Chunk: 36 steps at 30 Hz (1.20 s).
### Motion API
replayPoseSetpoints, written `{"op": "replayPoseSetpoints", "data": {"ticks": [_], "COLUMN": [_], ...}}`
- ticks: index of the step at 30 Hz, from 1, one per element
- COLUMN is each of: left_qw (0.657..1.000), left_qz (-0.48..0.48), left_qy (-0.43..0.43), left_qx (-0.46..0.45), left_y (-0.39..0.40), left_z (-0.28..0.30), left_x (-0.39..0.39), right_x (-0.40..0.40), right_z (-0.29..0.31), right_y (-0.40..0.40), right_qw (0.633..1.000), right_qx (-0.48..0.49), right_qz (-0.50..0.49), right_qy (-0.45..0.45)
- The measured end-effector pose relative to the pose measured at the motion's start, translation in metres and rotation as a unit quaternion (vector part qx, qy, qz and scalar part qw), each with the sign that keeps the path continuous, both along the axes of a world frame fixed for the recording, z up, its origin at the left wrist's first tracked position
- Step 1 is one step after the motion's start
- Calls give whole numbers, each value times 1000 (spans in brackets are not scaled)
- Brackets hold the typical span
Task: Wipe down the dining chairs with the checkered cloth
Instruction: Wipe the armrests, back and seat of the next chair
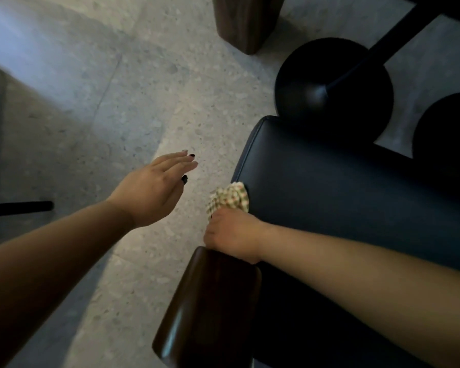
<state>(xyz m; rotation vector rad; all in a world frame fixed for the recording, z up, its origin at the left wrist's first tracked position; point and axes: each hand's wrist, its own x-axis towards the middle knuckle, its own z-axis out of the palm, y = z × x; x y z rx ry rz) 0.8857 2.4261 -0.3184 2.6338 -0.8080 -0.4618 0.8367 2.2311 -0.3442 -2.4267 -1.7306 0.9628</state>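
Observation:
A dining chair with a dark blue leather seat (329, 187) and a dark wooden backrest (213, 306) fills the lower right. My right hand (231, 235) grips the bunched checkered cloth (230, 196) and presses it on the seat's left edge, just ahead of the backrest. My left hand (154, 187) hovers over the floor to the left of the chair, fingers spread, holding nothing and touching nothing.
Two round black table bases (332, 86) (446, 128) stand on the speckled grey floor (117, 102) beyond the seat. A wooden block, perhaps another chair's part (245, 22), is at the top. A black bar (19, 208) lies at the left.

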Motion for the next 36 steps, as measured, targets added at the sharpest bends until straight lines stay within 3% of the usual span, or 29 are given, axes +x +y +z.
{"op": "replayPoseSetpoints", "data": {"ticks": [3, 6, 7, 10, 11, 13, 14, 17, 19, 23, 27, 31, 36], "left_qw": [999, 992, 988, 973, 968, 964, 963, 962, 964, 971, 963, 943, 902], "left_qz": [39, 81, 98, 160, 176, 196, 199, 177, 140, 49, -66, -158, -249], "left_qy": [22, 95, 116, 151, 158, 165, 171, 208, 220, 225, 201, 163, 120], "left_qx": [-15, -12, -16, -72, -85, -75, -56, 20, 55, 65, 165, 245, 333], "left_y": [-12, -32, -40, -62, -68, -78, -83, -95, -107, -135, -166, -208, -246], "left_z": [-5, -12, -13, -18, -19, -23, -24, -24, -21, -6, 11, 20, 10], "left_x": [0, -1, 0, 10, 14, 25, 30, 41, 44, 48, 46, 31, -4], "right_x": [0, 28, 38, 70, 80, 98, 103, 93, 82, 74, 46, 13, -29], "right_z": [10, 27, 34, 57, 59, 54, 48, 15, -2, -8, -4, 4, 4], "right_y": [-16, -47, -61, -101, -111, -119, -117, -89, -72, -87, -132, -186, -255], "right_qw": [996, 953, 910, 696, 653, 622, 640, 792, 837, 858, 876, 843, 766], "right_qx": [59, 138, 170, 302, 318, 304, 274, 88, -10, 7, -8, -36, -41], "right_qz": [-48, -263, -375, -651, -682, -695, -688, -595, -533, -484, -456, -516, -626], "right_qy": [40, 52, 49, -16, -85, -195, -205, -106, -123, -171, -159, -151, -140]}}
